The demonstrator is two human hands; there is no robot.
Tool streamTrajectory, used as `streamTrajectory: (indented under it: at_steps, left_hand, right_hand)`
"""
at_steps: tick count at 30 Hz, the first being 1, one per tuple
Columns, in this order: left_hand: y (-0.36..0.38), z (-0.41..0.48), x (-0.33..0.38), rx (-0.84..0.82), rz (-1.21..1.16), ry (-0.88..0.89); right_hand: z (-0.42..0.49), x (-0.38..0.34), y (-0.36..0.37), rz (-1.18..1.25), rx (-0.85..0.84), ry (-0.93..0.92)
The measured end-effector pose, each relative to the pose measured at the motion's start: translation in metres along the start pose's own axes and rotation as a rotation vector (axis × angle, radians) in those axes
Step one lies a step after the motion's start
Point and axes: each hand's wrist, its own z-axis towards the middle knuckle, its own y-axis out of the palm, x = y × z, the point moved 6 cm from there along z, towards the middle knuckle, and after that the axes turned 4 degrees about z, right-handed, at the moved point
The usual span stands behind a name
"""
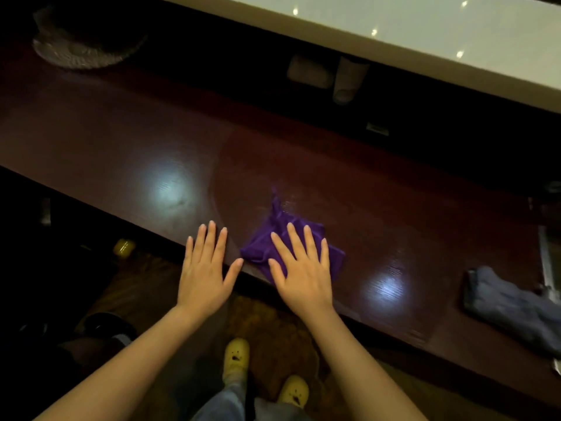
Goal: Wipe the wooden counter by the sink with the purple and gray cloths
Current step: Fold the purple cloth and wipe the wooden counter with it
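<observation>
A crumpled purple cloth [274,230] lies at the near edge of the dark wooden counter [151,141]. My right hand [299,268] presses flat on top of it, fingers spread. Just left of the cloth, my left hand [205,265] rests flat on the counter's edge with fingers apart and nothing in it; its thumb almost touches the cloth. A gray cloth [513,305] lies bunched on the counter at the far right, apart from both hands. A damp wiped patch shows on the wood behind the purple cloth.
A woven basket [82,53] stands at the counter's far left. Pale cups [346,80] sit under a white ledge [425,28] at the back. A metal rim [546,256] shows at the right edge. Below are my yellow slippers [235,360] and a brown mat.
</observation>
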Motion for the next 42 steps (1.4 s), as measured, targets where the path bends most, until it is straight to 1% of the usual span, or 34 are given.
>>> streamTrajectory:
  at_steps: [5,8,10,13,18,20,22,27,30,33,35,38,42]
  left_hand:
    - [0.006,-0.018,0.076,-0.035,0.029,0.292]
    - [0.012,-0.023,0.123,-0.049,0.037,0.390]
    - [0.017,-0.024,0.142,-0.052,0.061,0.410]
    - [0.019,-0.023,0.149,-0.049,0.088,0.396]
    - [0.022,-0.022,0.150,-0.036,0.116,0.397]
    - [0.021,-0.021,0.151,-0.033,0.124,0.399]
    - [0.021,-0.022,0.150,-0.024,0.129,0.401]
    - [0.020,-0.022,0.151,-0.010,0.119,0.402]
    - [0.020,-0.022,0.153,-0.019,0.126,0.397]
    - [0.019,-0.022,0.153,-0.016,0.126,0.393]
    - [0.019,-0.022,0.152,-0.016,0.128,0.397]
    - [0.018,-0.023,0.152,-0.028,0.126,0.405]
    - [0.018,-0.023,0.152,-0.029,0.107,0.411]
  right_hand:
    - [-0.048,0.077,-0.019,-0.044,0.032,0.094]
    - [-0.079,0.127,-0.036,-0.066,0.048,0.187]
    - [-0.099,0.158,-0.045,-0.063,0.047,0.251]
    - [-0.108,0.191,-0.055,-0.059,0.049,0.310]
    - [-0.063,0.230,-0.067,-0.056,0.083,0.392]
    - [-0.049,0.235,-0.069,-0.025,0.091,0.437]
    - [-0.055,0.227,-0.067,-0.020,0.116,0.456]
    - [-0.107,0.174,-0.050,-0.064,0.129,0.411]
    - [-0.112,0.170,-0.049,-0.086,0.120,0.424]
    - [-0.095,0.176,-0.049,-0.065,0.076,0.370]
    - [-0.070,0.182,-0.051,-0.044,0.075,0.335]
    - [-0.037,0.188,-0.056,-0.017,0.096,0.362]
    - [-0.038,0.182,-0.052,-0.025,0.092,0.381]
